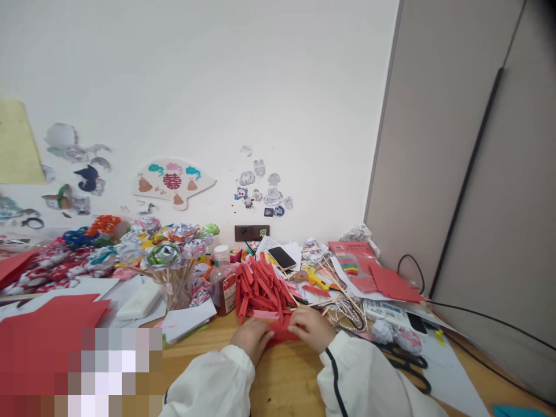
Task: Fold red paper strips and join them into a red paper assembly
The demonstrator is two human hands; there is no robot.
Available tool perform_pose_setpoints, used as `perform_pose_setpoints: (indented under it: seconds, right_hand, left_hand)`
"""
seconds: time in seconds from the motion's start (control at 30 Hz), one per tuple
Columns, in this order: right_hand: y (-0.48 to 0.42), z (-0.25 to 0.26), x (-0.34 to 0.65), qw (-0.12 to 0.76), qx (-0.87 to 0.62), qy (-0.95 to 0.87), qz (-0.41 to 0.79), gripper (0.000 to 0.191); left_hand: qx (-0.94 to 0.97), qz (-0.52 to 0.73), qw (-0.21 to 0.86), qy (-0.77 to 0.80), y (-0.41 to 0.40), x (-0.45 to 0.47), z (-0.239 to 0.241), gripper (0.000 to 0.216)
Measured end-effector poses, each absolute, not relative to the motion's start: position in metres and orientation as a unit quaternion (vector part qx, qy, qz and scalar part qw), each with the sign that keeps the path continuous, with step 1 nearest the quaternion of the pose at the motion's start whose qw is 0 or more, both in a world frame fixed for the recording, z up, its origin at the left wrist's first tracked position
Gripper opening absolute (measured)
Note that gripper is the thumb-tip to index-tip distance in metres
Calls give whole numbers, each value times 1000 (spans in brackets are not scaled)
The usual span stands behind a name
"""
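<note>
A piece of red paper (281, 335) lies on the wooden table between my two hands. My left hand (252, 339) has its fingers closed at the paper's left end. At the opposite end, my right hand (311, 329) pinches the paper between thumb and fingers. Just beyond them rises a heap of folded red paper strips (264, 289), with a pink strip (266, 314) at its near edge. Both wrists come out of white sleeves, and the fingertips are partly hidden.
Left of the heap stand a bottle of reddish liquid (226, 289) and a holder of paper flowers on sticks (176, 289). Behind it lie a phone (282, 258) and a yellow glue gun (317, 279). Black-handled scissors (410, 362) and cables (490, 318) are on the right.
</note>
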State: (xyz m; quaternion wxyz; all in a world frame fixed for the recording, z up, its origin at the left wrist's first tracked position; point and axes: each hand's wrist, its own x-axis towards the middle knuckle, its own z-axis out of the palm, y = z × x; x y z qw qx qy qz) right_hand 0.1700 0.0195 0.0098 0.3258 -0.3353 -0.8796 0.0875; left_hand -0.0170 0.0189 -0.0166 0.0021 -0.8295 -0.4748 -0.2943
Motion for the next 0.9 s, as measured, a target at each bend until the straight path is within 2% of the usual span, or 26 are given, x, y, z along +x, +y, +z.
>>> perform_pose_setpoints:
  seconds: [0.1, 0.17, 0.23, 0.27, 0.4, 0.47, 0.6, 0.9]
  right_hand:
    - [22, 4, 165, 367, -399, -839, 50, 17]
    - [23, 2, 163, 401, -435, -806, 30, 18]
    - [23, 3, 161, 428, -465, -775, 13, 20]
    - [23, 3, 160, 439, -479, -760, 7, 21]
    - [18, 6, 147, 467, -492, -735, -15, 24]
    - [13, 6, 138, 461, -465, -756, -26, 26]
    - [6, 2, 123, 422, -409, -808, -43, 25]
    - [5, -1, 120, 440, -420, -794, 10, 16]
  left_hand:
    - [-772, -382, -30, -507, 17, -20, -9, 23]
    - [-711, -456, -44, -533, 16, -20, -6, 29]
    - [-669, -494, -104, -546, 15, -16, -5, 34]
    - [-654, -495, -159, -549, 13, -12, -6, 35]
    - [-515, -442, -522, -517, 6, 10, -12, 42]
    - [-434, -497, -598, -454, 5, 17, -15, 39]
    - [-406, -568, -616, -365, 11, 16, -16, 41]
    - [-446, -551, -551, -440, 20, 8, -21, 36]
